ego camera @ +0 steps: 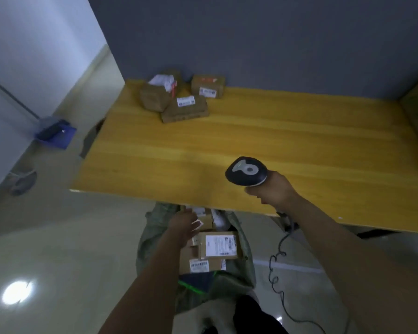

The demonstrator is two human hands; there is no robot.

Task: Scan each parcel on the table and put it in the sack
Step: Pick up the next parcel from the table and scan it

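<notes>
Brown labelled parcels (185, 108) huddle at the worktop's (275, 141) far left corner. The open greenish sack (150, 232) below its near edge holds labelled boxes (219, 244); a dark scanner (246, 171) hangs above that edge.

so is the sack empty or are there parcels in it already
Not empty. The sack sits open on the floor below the table edge, and several labelled brown parcels lie inside it.

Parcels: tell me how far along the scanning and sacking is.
Done: several boxes already lie in the sack on the floor. In hand: the right hand grips the scanner; the left hand reaches into the sack, its grip unclear. Left: a cluster of parcels waits at the far edge of the table.
</notes>
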